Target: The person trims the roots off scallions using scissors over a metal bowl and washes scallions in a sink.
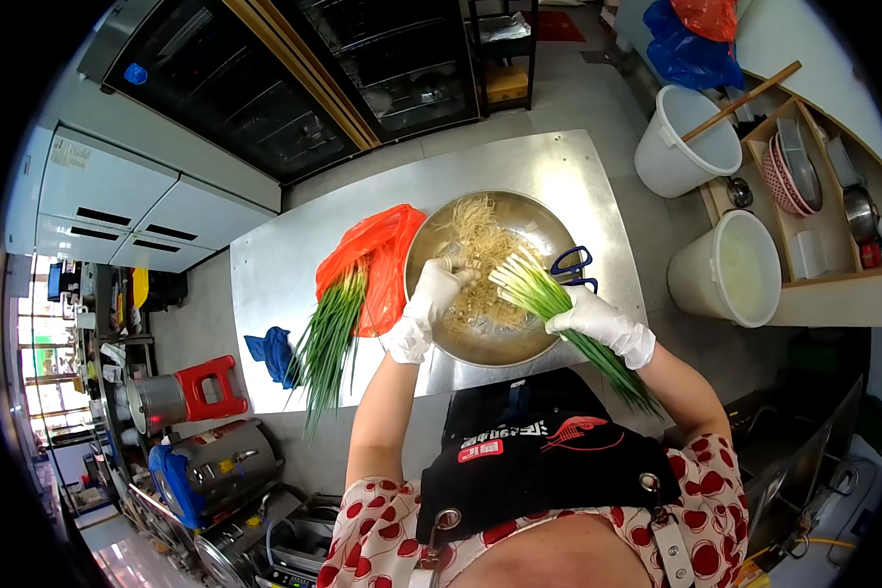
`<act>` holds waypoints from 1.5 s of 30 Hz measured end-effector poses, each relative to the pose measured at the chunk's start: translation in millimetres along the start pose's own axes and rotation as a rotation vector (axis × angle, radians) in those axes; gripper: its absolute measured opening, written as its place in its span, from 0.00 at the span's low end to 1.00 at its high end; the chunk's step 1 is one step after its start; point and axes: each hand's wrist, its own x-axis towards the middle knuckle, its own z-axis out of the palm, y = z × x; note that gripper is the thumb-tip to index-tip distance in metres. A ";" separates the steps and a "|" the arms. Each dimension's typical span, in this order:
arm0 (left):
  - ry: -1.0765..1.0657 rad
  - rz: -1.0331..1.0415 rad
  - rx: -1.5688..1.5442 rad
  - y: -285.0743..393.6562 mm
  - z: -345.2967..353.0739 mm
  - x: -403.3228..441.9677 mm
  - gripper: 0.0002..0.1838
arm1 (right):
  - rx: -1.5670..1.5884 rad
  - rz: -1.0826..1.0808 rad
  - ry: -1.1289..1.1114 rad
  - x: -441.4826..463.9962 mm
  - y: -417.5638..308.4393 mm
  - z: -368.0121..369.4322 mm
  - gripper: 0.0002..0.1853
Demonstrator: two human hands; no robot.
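My right hand [596,321], in a white glove, is closed round a bunch of green onions [534,286], its pale ends over the bowl and its green tops trailing past the table edge. My gloved left hand [437,294] is over the left side of the wide metal bowl [565,227], fingers curled together; what they hold, if anything, cannot be made out. Trimmed roots and dry scraps [482,235] lie in the bowl. Blue-handled scissors [571,265] rest at its right rim. More green onions [331,318] stick out of a red plastic bag [387,245] left of the bowl.
The metal table [294,240] carries a crumpled blue cloth or bag [271,353] near its left corner. Two white buckets, one with a wooden stick [740,101], stand right, beside a wooden shelf [833,294] with baskets. A red stool [206,389] is at left.
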 end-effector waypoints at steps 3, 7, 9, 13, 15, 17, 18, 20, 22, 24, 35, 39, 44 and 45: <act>-0.034 0.082 0.062 18.4 11.1 -20.5 0.12 | 0.139 0.066 -0.061 0.6 -3.3 -4.9 0.15; -0.066 0.159 -0.110 14.9 26.3 -30.1 0.14 | 0.209 0.086 -0.096 1.9 -4.1 -6.4 0.11; -0.034 0.188 -0.024 14.4 35.3 -33.2 0.13 | 0.205 0.088 -0.099 2.3 -3.9 -3.4 0.10; 0.118 0.089 -0.105 -5.1 30.3 -17.9 0.08 | 0.190 0.079 -0.086 5.5 1.6 -1.2 0.10; 0.248 0.142 -0.063 -12.3 26.7 -13.7 0.08 | 0.151 0.066 -0.055 6.3 2.8 -0.4 0.12; 0.372 0.269 -0.007 -2.5 26.0 -20.5 0.09 | 0.079 0.049 0.011 7.3 3.6 1.7 0.14; 0.405 0.360 0.051 2.4 28.7 -24.8 0.10 | 0.033 0.029 0.031 7.7 3.9 2.9 0.15; 0.291 0.582 0.323 5.3 29.0 -27.6 0.09 | -0.058 -0.011 0.071 9.2 4.5 5.6 0.17; 0.203 0.638 0.513 12.6 31.6 -35.9 0.10 | -0.043 0.018 0.035 12.1 6.2 6.6 0.17; 0.215 0.660 0.606 5.7 33.1 -32.0 0.09 | -0.050 0.038 0.015 13.4 4.4 8.3 0.17; 0.370 0.462 0.674 -9.1 4.1 -4.8 0.09 | -0.050 -0.001 0.035 1.2 0.0 9.2 0.16; -0.032 0.166 -0.050 -3.0 6.6 7.7 0.15 | 0.020 0.056 -0.032 -3.9 1.1 6.4 0.16; -0.396 0.119 -0.254 45.1 18.7 -11.1 0.19 | -0.031 -0.010 -0.020 -6.7 1.9 14.8 0.19; -0.452 0.110 -0.254 47.2 20.9 -11.7 0.19 | -0.047 -0.034 -0.011 -6.2 1.8 17.1 0.20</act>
